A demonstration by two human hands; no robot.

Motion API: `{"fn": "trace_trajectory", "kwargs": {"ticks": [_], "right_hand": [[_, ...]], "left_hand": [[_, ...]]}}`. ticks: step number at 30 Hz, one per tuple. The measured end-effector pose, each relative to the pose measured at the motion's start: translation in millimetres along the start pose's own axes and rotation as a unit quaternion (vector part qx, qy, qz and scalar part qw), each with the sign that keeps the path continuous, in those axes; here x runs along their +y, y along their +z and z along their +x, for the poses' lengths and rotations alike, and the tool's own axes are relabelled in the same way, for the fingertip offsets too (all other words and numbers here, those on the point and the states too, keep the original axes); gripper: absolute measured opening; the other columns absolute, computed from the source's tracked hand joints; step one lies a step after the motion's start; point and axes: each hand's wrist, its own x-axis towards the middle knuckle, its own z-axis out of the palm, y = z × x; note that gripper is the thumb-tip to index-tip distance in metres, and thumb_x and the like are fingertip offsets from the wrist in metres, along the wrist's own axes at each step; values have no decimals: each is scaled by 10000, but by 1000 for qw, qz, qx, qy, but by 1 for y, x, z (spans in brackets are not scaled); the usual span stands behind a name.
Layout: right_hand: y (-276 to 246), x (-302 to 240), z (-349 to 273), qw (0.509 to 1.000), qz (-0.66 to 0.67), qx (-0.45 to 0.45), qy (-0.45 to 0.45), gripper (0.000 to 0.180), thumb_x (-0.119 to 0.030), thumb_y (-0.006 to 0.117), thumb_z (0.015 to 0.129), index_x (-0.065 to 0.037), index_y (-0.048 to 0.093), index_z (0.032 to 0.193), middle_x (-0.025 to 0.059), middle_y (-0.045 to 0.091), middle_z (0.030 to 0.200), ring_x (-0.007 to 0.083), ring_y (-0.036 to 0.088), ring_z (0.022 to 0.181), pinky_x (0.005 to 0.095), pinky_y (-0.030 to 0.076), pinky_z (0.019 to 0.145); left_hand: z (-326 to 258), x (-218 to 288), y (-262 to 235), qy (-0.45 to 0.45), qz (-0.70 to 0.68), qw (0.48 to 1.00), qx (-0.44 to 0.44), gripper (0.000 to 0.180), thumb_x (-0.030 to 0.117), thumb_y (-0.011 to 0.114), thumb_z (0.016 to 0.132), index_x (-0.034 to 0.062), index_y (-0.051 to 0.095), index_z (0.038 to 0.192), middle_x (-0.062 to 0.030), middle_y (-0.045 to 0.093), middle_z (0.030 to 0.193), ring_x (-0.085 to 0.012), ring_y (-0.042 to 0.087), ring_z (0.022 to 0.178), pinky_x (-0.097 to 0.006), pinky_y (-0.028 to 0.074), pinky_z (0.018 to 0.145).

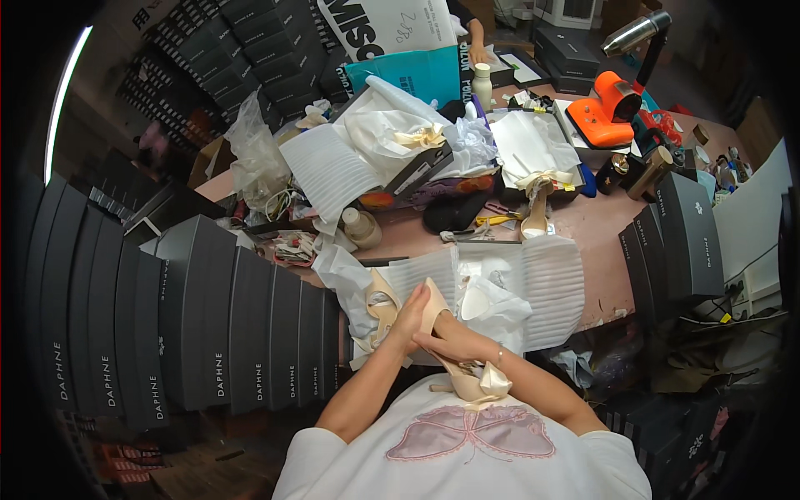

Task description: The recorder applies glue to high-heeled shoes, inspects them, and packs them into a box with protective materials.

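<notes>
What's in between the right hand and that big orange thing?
Up from the right hand, the head view shows crumpled white paper, a pale shoe, then an open black box with white sheets, before the orange thing.

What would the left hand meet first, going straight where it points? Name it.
The left hand, against the beige shoe, would probably meet the white ribbed sheet first; its height above that is unclear.

Fairly bright, even light covers the pinkish worktable. Far left of the worktable, a white tube light glares as a slanting streak. Behind and below the worktable, light drops to dimness and detail softens. Fisheye distortion bends the black boxes left of the worktable; the picture's corners fade to black.
</notes>
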Motion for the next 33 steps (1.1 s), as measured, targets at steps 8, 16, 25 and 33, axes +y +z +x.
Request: {"fn": "trace_trajectory", "kwargs": {"ticks": [8, 16, 25, 33], "right_hand": [[-8, 17, -60, 994, -12, 65, -82, 551, -441, 454, 921, -38, 468, 1296, 201, 451, 1350, 372, 443, 1211, 569, 159, 1083], [19, 56, 18, 988, -50, 147, -16, 719, -578, 250, 927, 53, 499, 1167, 282, 529, 1113, 424, 436, 1123, 565, 227, 1003], [-17, 42, -18, 999, 39, 1, -10, 613, -526, 354, 948, 55, 543, 993, 221, 580, 857, 364, 566, 864, 409, 437, 803], [-52, 0, -70, 987, 61, 101, 109, 534, -437, 444, 954, 79, 584, 962, 224, 616, 871, 266, 601, 813, 333, 464, 735]], "left_hand": [[3, 12, 13, 2, -25, 998, -58, 349, 309, 431, 991, 92, 409, 1264, -83, 577, 1046, -178, 600, 907, -333, 525, 786], [12, 4, 22, -65, 4, 998, 10, 568, 399, 456, 965, 94, 254, 1400, -92, 483, 1202, -208, 524, 1076, -363, 457, 912], [7, -1, 34, -40, 40, 998, -31, 336, 298, 448, 981, 76, 420, 1232, -58, 535, 1047, -156, 574, 909, -321, 514, 772], [32, -18, 65, -109, -40, 988, -102, 256, 215, 487, 959, 43, 475, 1148, -144, 604, 975, -219, 622, 858, -354, 546, 720]]}}
